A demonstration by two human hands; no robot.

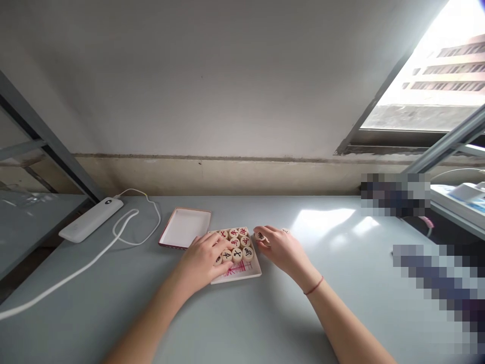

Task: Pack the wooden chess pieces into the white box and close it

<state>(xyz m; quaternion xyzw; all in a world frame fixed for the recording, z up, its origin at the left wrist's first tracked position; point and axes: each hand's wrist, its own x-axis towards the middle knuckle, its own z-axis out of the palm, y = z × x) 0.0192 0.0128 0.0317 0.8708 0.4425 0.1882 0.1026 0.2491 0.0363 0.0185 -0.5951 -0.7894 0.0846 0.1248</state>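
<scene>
Several xiangqi pieces (237, 254) partly hidden by left hand (202, 258).

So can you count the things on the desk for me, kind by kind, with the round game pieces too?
Chinese chess pieces: 11 showing; the left hand may hide more
Box trays: 2
Power bank: 1
White cable: 1
Total: 15
</scene>
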